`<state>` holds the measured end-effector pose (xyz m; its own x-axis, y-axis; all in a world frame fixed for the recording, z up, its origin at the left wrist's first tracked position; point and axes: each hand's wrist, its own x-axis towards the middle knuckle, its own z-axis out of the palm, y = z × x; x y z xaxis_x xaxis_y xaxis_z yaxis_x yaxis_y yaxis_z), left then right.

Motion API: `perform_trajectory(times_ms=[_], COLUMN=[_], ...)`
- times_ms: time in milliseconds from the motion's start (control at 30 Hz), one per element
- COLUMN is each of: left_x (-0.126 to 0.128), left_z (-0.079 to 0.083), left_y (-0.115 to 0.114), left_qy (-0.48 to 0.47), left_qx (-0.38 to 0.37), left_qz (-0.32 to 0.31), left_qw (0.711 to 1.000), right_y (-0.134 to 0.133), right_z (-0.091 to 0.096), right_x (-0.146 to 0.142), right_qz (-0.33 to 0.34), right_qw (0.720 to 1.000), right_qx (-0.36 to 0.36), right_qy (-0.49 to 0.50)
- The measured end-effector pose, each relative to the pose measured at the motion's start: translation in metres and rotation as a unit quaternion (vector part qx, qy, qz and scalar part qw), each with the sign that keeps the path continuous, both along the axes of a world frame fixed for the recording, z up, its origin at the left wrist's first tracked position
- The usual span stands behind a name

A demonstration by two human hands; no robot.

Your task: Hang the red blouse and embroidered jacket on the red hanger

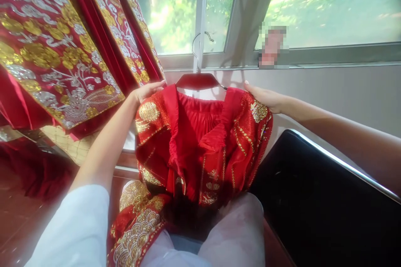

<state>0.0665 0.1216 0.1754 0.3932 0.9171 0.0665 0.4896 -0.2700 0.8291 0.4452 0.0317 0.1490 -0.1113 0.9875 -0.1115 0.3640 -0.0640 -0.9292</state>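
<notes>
A red garment (213, 137) with gold embroidery, beading and a gathered inner edge hangs on a dark reddish hanger (197, 81), whose metal hook points up. My left hand (150, 92) is closed on its upper left corner, fingers stretched along the edge. At the upper right corner, my right hand (265, 96) grips the cloth, thumb on top and the other fingers hidden behind. The garment's lower part drapes toward my lap. Beside my left leg lies red cloth (138, 233) with gold scale-patterned embroidery; whether it belongs to the same garment I cannot tell.
Red panels (72, 50) heavily embroidered in gold and silver hang at the left. A large black surface with a shiny rim (326, 204) stands at the right. Ahead are a pale wall (338, 91) and windows (332, 8). A pixelated patch covers something near the sill.
</notes>
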Motion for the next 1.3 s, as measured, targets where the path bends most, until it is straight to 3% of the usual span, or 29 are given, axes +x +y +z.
perform_trajectory(times_ms=[100,167,267,367,500,667,733,833,967,1100,1300], left_x=[-0.006,-0.008,-0.006,0.002,0.010,0.010,0.007,0.002,0.001,0.003,0.005], left_z=[-0.009,-0.010,0.000,0.011,0.009,-0.007,-0.008,-0.004,0.002,-0.002,-0.011], left_y=[0.008,0.011,0.008,-0.003,-0.013,0.000,0.002,-0.010,-0.031,-0.028,-0.008], left_qy=[0.026,0.021,0.022,0.034,0.028,-0.122,-0.158,-0.085,0.003,-0.046,-0.133], left_qx=[0.031,0.036,0.102,0.138,0.114,0.144,0.148,0.148,0.138,0.108,0.075], left_qz=[-0.003,-0.018,-0.057,-0.100,-0.131,-0.043,-0.035,-0.074,-0.146,-0.139,-0.151], left_qw=[0.999,0.999,0.993,0.985,0.984,0.981,0.976,0.983,0.980,0.983,0.977], right_y=[0.003,0.008,0.011,0.007,-0.002,-0.002,0.003,0.010,0.015,0.014,0.009], right_z=[0.000,0.000,0.002,0.002,0.004,0.027,0.040,0.049,0.031,0.009,0.024], right_x=[0.003,0.004,0.000,-0.008,-0.014,-0.023,-0.028,-0.029,-0.015,-0.010,-0.025], right_qz=[0.034,0.020,-0.051,-0.024,0.016,0.008,0.020,0.058,0.079,0.034,0.046], right_qw=[0.999,0.989,0.932,0.906,0.912,0.916,0.915,0.899,0.875,0.898,0.935], right_qx=[0.023,0.098,0.240,0.325,0.332,0.354,0.363,0.355,0.341,0.357,0.319], right_qy=[-0.013,-0.110,-0.266,-0.270,-0.241,-0.186,-0.173,-0.250,-0.333,-0.254,-0.148])
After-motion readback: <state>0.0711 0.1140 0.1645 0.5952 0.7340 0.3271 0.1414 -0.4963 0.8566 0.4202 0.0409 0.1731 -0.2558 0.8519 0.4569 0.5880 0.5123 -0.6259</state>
